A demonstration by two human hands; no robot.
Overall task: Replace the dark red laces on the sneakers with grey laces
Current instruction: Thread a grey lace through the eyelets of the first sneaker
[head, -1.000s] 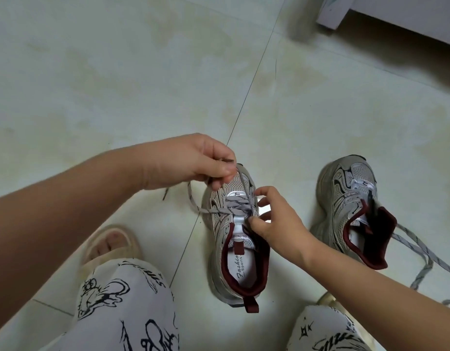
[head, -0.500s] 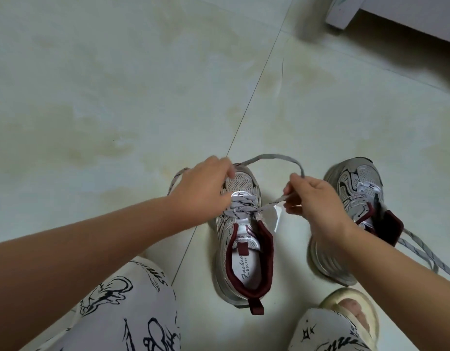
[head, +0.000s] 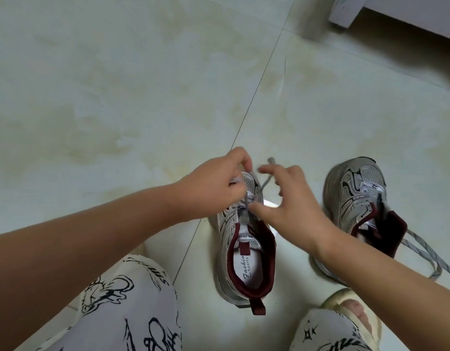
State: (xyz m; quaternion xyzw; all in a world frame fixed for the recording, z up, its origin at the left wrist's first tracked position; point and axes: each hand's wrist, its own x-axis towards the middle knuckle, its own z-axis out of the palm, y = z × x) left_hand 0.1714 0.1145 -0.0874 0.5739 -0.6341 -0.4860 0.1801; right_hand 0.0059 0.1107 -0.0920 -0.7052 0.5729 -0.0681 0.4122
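Lacing's near done on the middle sneaker (head: pixel 246 239): our left hand (head: pixel 213 188) pinches the grey lace (head: pixel 265 184) at its eyelets, our right hand (head: pixel 292 206) hangs spread beside it. Next we'd grab that loose end and tie.

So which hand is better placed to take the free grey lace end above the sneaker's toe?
Probably the right hand: its spread fingers are beside the free lace end, holding nothing. The left hand already pinches lace at the sneaker.
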